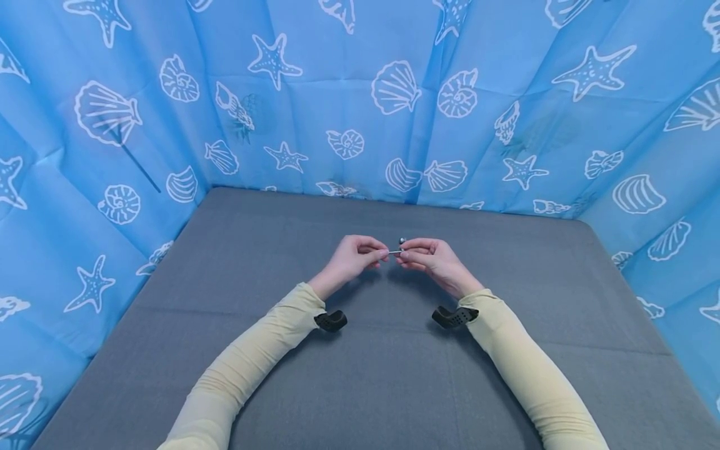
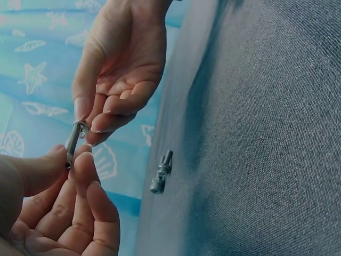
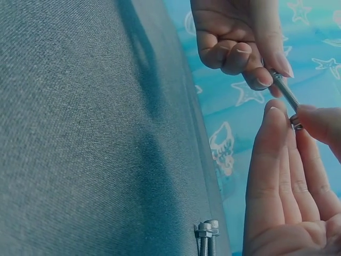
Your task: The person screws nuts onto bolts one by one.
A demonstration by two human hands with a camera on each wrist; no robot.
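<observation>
Both hands meet over the far half of the table. My left hand (image 1: pixel 355 255) pinches one end of a thin threaded metal bolt (image 3: pixel 287 92) between thumb and fingers. At the bolt's other end, my right hand (image 1: pixel 437 257) pinches a small ring-like metal nut (image 3: pixel 296 122) with the thumb and fingertips. The nut touches or sits around the bolt's end; fingers partly hide which. In the left wrist view the bolt (image 2: pixel 73 141) spans the gap between the two hands. Just beyond the hands, more bolts (image 2: pixel 162 173) stand or lie together on the table, small in the head view.
A grey cloth covers the table (image 1: pixel 337 381). Blue curtains (image 1: pixel 315 106) with white shells and starfish hang along its back and sides. Black wrist straps (image 1: pixel 452 317) stick out below both sleeves.
</observation>
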